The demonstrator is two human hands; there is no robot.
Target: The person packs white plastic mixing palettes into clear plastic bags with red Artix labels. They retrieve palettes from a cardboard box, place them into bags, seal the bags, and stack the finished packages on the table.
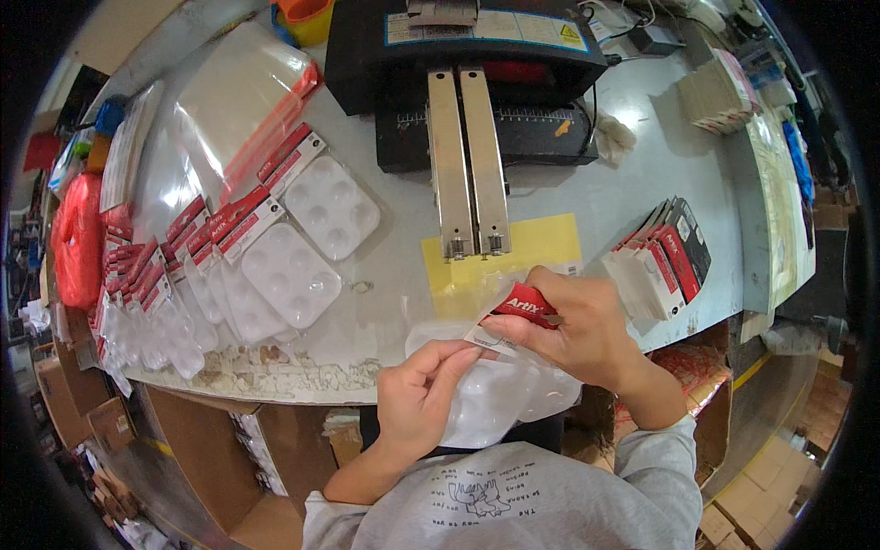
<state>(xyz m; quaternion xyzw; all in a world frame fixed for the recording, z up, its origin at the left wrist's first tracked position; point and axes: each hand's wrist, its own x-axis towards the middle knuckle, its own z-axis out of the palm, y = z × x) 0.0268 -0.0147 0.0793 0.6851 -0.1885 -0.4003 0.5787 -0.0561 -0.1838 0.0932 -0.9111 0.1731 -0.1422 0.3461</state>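
Observation:
A red-and-white folded header card [521, 312] is gripped in my right hand [582, 325], with thumb and fingers closed round it. Below the card hangs a white plastic paint palette [481, 403] in a clear bag. My left hand [420, 396] pinches the lower left edge of the card and bag between thumb and fingers. Both hands are close to the table's front edge, just in front of a yellow sheet [559, 240]. Over that sheet reach two long metal arms [456, 165] of a black machine [467, 55].
At left, bagged palettes [291, 275] with red-and-white cards lie in overlapping rows. Behind them is a stack of clear plastic bags [243, 101]. Folded header cards [655, 266] stand bundled at right, and more cards [720, 96] are stacked farther back. Cardboard boxes [197, 449] sit below the table.

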